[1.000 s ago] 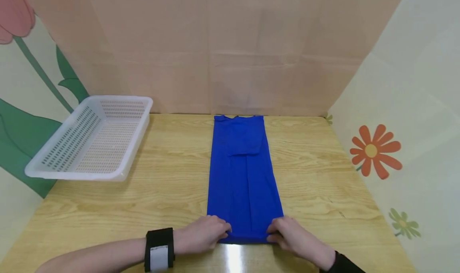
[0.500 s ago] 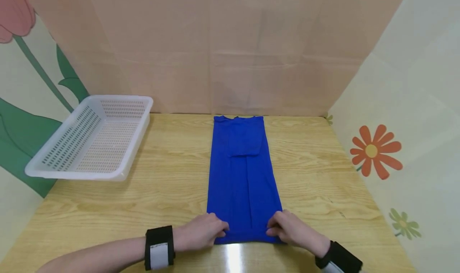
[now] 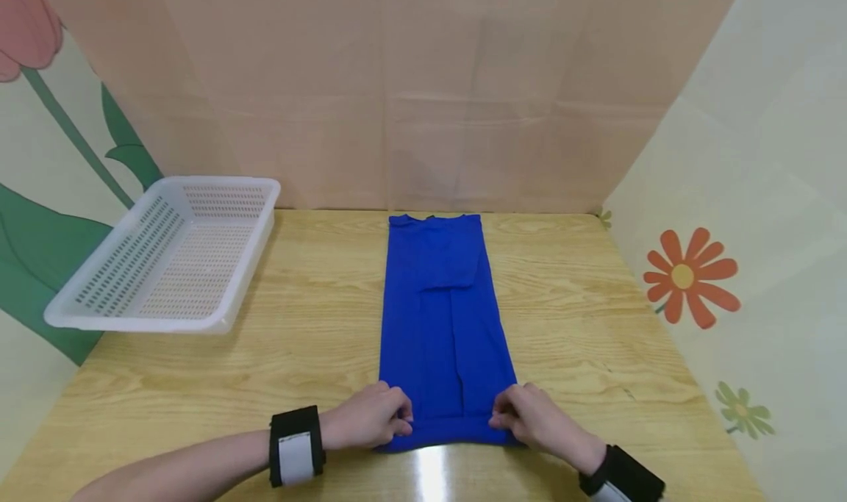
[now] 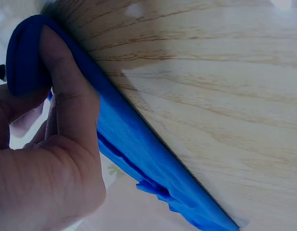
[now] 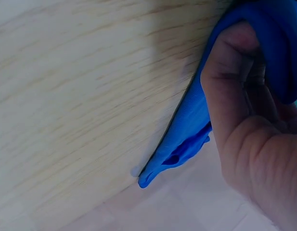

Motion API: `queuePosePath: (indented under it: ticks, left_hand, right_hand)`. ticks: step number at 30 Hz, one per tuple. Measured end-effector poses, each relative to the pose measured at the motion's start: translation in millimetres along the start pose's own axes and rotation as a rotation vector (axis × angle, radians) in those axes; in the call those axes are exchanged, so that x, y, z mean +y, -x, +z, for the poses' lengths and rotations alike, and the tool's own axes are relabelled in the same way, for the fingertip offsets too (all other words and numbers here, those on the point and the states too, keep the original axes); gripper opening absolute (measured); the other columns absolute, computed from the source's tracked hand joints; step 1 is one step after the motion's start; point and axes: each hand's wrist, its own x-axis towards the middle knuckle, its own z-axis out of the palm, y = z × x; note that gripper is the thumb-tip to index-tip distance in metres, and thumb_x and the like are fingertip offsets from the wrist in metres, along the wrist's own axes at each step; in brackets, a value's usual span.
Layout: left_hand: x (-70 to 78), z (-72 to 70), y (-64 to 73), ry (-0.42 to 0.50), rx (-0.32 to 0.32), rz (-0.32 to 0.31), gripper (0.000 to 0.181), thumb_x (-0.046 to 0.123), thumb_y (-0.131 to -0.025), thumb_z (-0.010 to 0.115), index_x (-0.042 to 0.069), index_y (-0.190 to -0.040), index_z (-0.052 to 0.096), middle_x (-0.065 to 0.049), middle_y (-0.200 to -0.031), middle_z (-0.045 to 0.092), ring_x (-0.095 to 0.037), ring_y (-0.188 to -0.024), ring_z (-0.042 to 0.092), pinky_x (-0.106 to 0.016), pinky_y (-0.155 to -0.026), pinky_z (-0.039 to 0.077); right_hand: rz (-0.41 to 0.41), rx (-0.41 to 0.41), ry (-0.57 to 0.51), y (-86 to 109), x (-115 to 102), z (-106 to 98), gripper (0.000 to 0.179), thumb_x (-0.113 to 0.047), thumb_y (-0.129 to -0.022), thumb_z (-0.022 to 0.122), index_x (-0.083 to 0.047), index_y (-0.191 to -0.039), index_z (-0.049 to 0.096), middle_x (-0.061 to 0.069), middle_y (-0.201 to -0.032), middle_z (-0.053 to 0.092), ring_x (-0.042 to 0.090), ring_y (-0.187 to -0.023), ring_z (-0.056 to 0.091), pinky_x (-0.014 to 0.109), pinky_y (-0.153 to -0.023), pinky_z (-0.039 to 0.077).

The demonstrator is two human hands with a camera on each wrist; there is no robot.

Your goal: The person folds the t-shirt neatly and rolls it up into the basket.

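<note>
A blue garment, folded into a long strip, lies on the wooden table with a sleeve-like flap across its far part. Its near end is turned over into a thick band. My left hand pinches the left end of that band, and in the left wrist view the thumb is tucked inside the rolled cloth. At the band's right end my right hand grips the cloth the same way, with the roll curling over its thumb in the right wrist view.
A white perforated plastic basket stands at the table's left rear. Behind the wooden table rises a pinkish-beige covered wall. Panels with painted flowers flank both sides.
Both hands have moved slightly away from the body, turning the near end over into a wider band. The garment has shifted slightly left; the basket stays put.
</note>
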Motion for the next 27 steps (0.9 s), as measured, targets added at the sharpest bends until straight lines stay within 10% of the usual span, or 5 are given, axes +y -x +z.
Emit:
queuePosePath:
  ticks: [8,18,27]
  left_hand:
    - [2.3,-2.9,2.3,-0.012,0.026,0.002,0.015,0.017,-0.094,0.071,0.016,-0.079,0.068,0.012,-0.067,0.058,0.002,-0.055,0.049,-0.016,-0.051,0.041]
    - [4.1,5.4,5.0,-0.463,0.117,0.213,0.004,0.019,-0.096,0.067,0.020,-0.094,0.064,0.010,-0.080,0.061,0.000,-0.069,0.054,-0.015,-0.057,0.042]
    - [1.8,11.7,9.6,-0.640,0.200,0.491,0.007,0.013,-0.089,0.070,0.019,-0.092,0.072,0.009,-0.089,0.062,-0.002,-0.079,0.055,-0.010,-0.064,0.041]
  right_hand:
    - [0.004,0.072,0.073,-1.0,1,5,0.022,-0.017,-0.088,0.077,-0.015,-0.071,0.063,-0.012,-0.064,0.055,-0.005,-0.053,0.041,0.018,-0.048,0.037]
    - [-0.018,0.074,0.131,-2.8,-2,1,0.021,-0.012,-0.086,0.078,-0.016,-0.075,0.060,-0.011,-0.067,0.053,-0.004,-0.057,0.043,0.018,-0.051,0.038]
    - [-0.428,0.207,0.374,1.3,1,11,0.022,0.003,-0.079,0.078,-0.016,-0.083,0.068,-0.010,-0.084,0.059,0.002,-0.078,0.051,0.020,-0.066,0.048]
